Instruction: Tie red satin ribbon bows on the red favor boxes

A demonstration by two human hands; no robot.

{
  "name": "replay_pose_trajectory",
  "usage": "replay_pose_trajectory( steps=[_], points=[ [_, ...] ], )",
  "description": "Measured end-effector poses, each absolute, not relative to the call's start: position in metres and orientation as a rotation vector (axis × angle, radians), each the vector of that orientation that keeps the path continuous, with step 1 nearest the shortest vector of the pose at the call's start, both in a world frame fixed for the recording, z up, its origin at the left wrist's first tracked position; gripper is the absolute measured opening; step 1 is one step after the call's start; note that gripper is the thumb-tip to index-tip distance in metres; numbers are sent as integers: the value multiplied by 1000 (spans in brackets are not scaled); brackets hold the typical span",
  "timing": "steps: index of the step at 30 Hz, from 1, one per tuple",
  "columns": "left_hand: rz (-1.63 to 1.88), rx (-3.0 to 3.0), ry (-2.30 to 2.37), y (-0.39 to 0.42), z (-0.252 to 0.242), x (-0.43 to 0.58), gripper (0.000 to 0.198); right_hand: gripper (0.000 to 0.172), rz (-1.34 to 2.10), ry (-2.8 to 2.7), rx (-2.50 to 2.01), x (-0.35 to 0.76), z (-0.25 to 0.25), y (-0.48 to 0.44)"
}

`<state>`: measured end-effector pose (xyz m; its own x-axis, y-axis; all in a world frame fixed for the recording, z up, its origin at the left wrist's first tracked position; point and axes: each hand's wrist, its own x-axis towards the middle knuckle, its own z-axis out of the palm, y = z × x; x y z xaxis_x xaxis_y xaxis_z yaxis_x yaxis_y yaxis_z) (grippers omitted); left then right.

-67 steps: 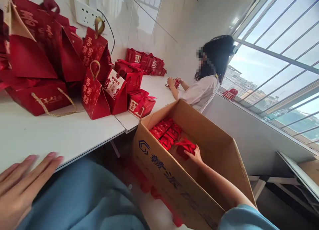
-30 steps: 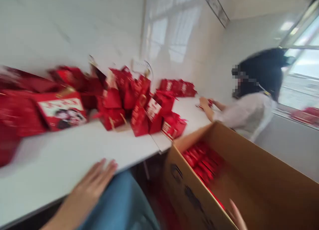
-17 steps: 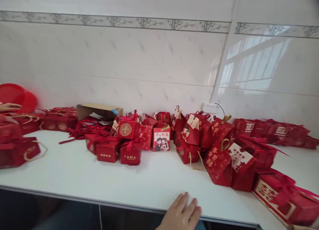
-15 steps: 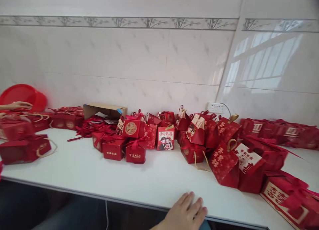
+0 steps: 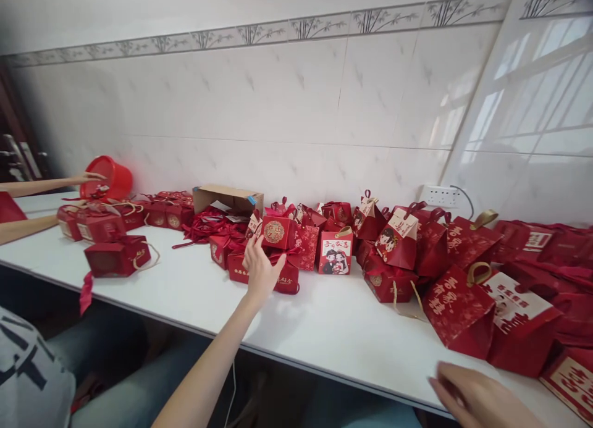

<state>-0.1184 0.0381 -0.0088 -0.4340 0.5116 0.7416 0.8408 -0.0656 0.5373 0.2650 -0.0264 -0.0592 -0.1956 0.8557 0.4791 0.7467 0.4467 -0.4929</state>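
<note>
My left hand (image 5: 260, 264) reaches over the table to a small red gift box (image 5: 278, 231) with a round gold emblem, which sits on top of other red boxes. Its fingers and thumb are apart in front of that box; whether they touch it I cannot tell. Under and beside the hand are ribboned red boxes (image 5: 286, 281) with gold lettering. My right hand (image 5: 482, 394) is low on the right by the table's front edge, blurred, its fingers not clear. Nearest to it stands a red peaked box (image 5: 458, 307) with a gold loop.
Many red boxes cover the white table (image 5: 185, 292). An open cardboard carton (image 5: 229, 196) with red ribbons before it stands by the wall. At the left, another person's hand (image 5: 90, 178) is at a red tub (image 5: 118, 178). A power strip (image 5: 442, 196) is at the wall.
My left hand has moved from the table's front edge, up and left to the stacked boxes. My right hand has come into view at the lower right. The view has swung left.
</note>
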Motion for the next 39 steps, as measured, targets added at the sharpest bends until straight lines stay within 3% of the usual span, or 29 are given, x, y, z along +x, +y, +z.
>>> replay_pose_trajectory(
  steps=[2,7,15,21,25,28,33,37,39],
  points=[
    [-1453,-1442,-2026,49,8,-122,76,30,218,-2163,-1306,236,-62,-3],
    [-1324,-1410,-2258,77,38,-122,98,27,182,-1922,-1333,193,-82,31],
    [-1124,-1469,-2293,94,49,-125,96,29,337,-1811,-1376,204,-82,33],
    [-1450,-1658,-1782,62,59,-100,98,29,419,-1772,-1373,203,-73,24],
    [-1734,-1800,-1455,23,36,-56,105,30,486,-1714,-1366,205,-70,23],
    [-1849,-1952,-1536,-2,-8,-26,110,35,643,-1548,-1369,208,-68,23],
    [-1549,-2409,-2063,-21,-68,1,112,47,851,-1239,-1279,212,-70,25],
    [-1398,-2468,-2136,-33,-69,5,120,50,872,-1263,-1258,212,-71,24],
    [-1394,-2525,-2113,-43,-65,3,112,48,891,-1286,-1227,211,-69,22]
  ],
)
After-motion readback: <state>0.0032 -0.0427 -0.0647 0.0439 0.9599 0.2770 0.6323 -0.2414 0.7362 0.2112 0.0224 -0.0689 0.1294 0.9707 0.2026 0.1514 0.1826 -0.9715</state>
